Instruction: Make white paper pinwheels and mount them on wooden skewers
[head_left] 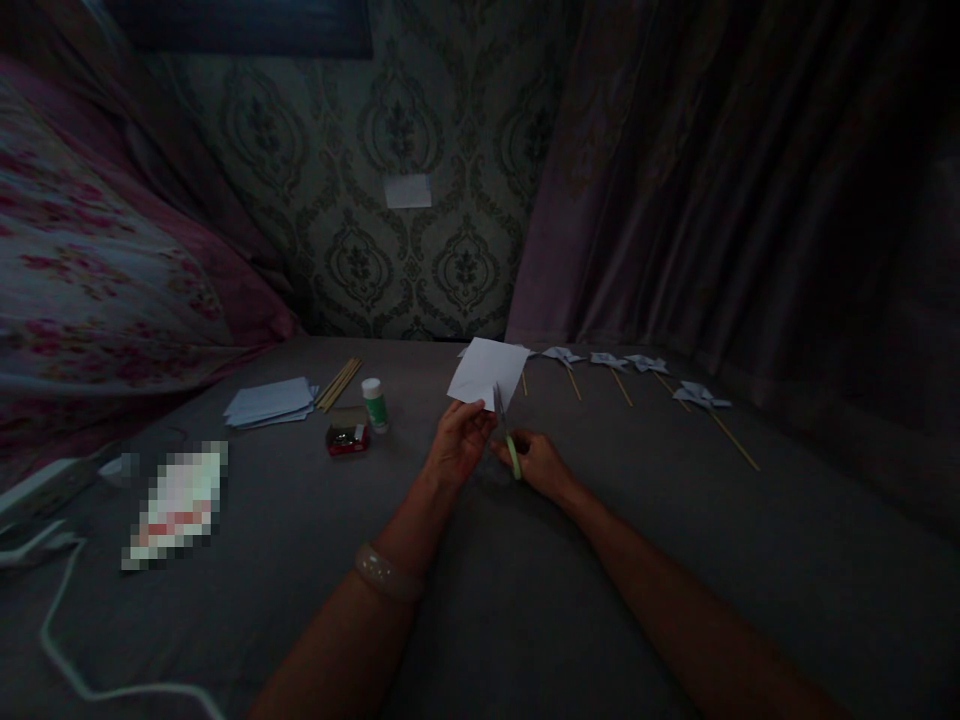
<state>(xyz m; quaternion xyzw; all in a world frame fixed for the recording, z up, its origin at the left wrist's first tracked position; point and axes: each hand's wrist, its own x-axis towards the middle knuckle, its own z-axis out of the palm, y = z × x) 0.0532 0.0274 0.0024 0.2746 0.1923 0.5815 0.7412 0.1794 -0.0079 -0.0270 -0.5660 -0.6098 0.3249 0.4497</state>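
Note:
My left hand point(463, 435) pinches the lower edge of a white paper sheet point(487, 368), raised above the grey surface. In my right hand point(538, 462) is a pair of scissors point(514, 452) with light green handles. Their blades reach over the paper's lower edge, close to my left fingertips. Behind the paper and to its right lie several paper pinwheels point(562, 356) on thin sticks; the paper partly covers one of them.
Left of my hands stand a glue stick point(376, 408) and a small red box point(346, 438) of metal bits. Farther left are thin sticks point(340, 385), stacked paper point(270, 402), a blurred packet point(180, 505), a power strip point(45, 490) and a white cable point(97, 694).

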